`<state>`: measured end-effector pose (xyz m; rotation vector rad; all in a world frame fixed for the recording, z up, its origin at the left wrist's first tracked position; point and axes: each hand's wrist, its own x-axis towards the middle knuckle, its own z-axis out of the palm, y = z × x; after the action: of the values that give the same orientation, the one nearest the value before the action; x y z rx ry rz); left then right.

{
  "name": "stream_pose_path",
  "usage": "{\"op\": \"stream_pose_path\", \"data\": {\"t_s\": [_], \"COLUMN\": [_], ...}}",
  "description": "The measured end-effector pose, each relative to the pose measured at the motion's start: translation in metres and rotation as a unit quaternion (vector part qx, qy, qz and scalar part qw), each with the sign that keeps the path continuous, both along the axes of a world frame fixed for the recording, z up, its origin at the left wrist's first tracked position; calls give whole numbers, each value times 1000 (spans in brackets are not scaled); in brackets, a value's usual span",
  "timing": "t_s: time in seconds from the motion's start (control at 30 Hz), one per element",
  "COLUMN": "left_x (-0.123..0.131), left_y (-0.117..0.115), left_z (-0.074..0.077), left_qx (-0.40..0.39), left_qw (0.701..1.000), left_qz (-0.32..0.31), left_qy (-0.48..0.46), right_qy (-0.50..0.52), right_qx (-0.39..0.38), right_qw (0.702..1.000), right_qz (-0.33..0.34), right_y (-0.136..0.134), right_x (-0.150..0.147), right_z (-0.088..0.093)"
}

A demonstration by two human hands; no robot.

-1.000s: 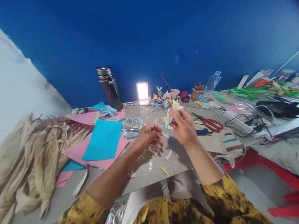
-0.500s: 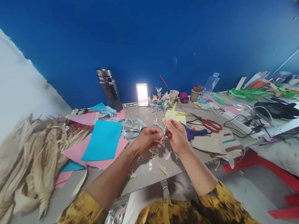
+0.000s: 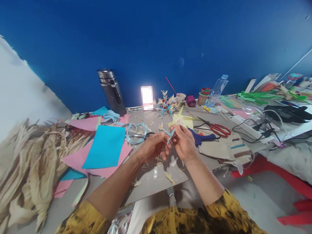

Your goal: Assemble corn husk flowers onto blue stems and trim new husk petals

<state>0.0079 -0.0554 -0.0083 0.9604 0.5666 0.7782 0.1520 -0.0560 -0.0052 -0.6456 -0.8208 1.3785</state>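
Pinching with their fingertips, the left hand (image 3: 154,146) and the right hand (image 3: 184,142) together hold a pale-blue stem (image 3: 170,135), at the centre of the clock, above the table (image 3: 150,190). I judge it very light, thin and bendable, with a little grip on its wrapped-looking surface; its slender tips may be fragile, so the best hold is low, where the branches meet. Just beyond, at one o'clock, is a pale flower-like piece (image 3: 178,120); whether it joins the stem, I cannot tell. Red-handled scissors (image 3: 219,129) lie at three o'clock, a plain blue sheet (image 3: 104,146) at nine. Farther, a leafy sprig (image 3: 166,105) stands at twelve, a dark flask (image 3: 112,94) at ten. No brand, label or writing is readable.
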Motion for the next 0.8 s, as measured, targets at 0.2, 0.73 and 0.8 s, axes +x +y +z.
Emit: {"op": "stream_pose_path", "data": {"t_s": [0.2, 0.73, 0.8], "left_x": [4, -3, -2], "left_y": [-1, 2, 1], "left_z": [0, 2, 3], "left_qx": [37, 88, 92], "left_qw": [994, 986, 985], "left_qz": [58, 77, 98], "left_qy": [83, 117, 113], "right_qy": [36, 36, 14], "right_qx": [-5, -16, -18], "right_qw": [999, 997, 998], "right_qz": [-40, -59, -60], "right_y": [1, 6, 4], "right_x": [2, 1, 1], "right_z": [-2, 0, -1]}}
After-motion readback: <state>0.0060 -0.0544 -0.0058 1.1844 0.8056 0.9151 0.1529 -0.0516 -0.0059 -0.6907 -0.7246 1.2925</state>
